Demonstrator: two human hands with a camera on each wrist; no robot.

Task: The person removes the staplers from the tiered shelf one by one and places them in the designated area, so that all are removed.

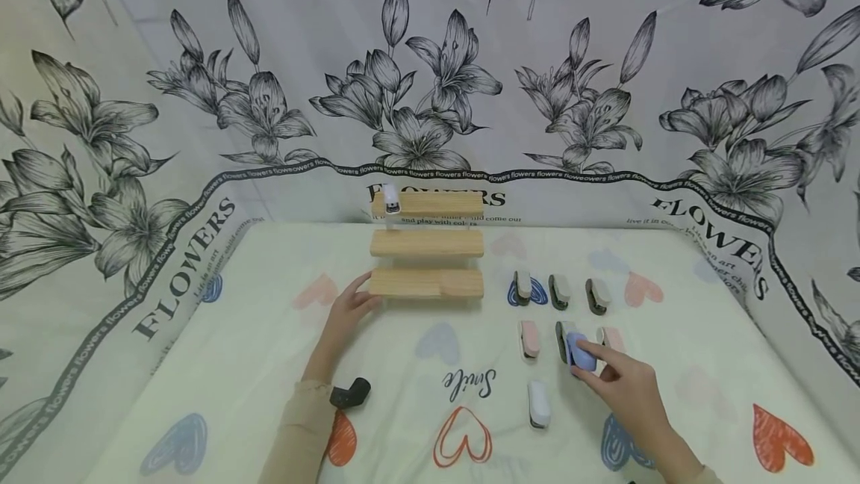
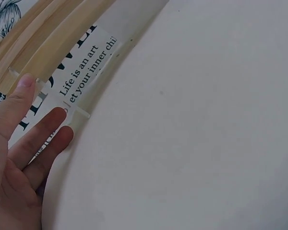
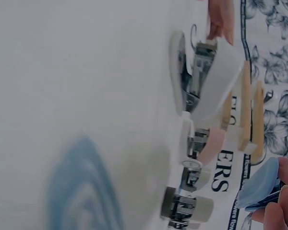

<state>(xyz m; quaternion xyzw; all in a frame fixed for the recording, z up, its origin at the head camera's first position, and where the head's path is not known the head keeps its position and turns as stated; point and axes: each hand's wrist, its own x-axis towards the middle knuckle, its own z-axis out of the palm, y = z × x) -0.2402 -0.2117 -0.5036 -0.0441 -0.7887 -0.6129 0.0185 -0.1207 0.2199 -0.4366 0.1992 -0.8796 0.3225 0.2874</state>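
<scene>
My right hand [image 1: 628,387] pinches a blue mini stapler [image 1: 581,352] between thumb and fingers. It overlaps a grey-and-dark stapler [image 1: 563,334] in the head view; a pink stapler [image 1: 611,337] is partly hidden behind the hand. In the right wrist view the blue stapler [image 3: 260,184] shows at the lower right edge. My left hand [image 1: 349,305] is at the left end of the lowest slat of a three-tier wooden rack [image 1: 426,243]. In the left wrist view its thumb lies against the wood, fingers loosely extended. One white stapler [image 1: 392,199] stands on the top tier.
Three grey-and-dark staplers [image 1: 559,290] form a row right of the rack. Below are another pink stapler [image 1: 529,339] and a white stapler [image 1: 539,403]. A black elbow-shaped piece [image 1: 351,393] lies beside the left sleeve. A flower-printed curtain [image 1: 430,125] hangs behind the table.
</scene>
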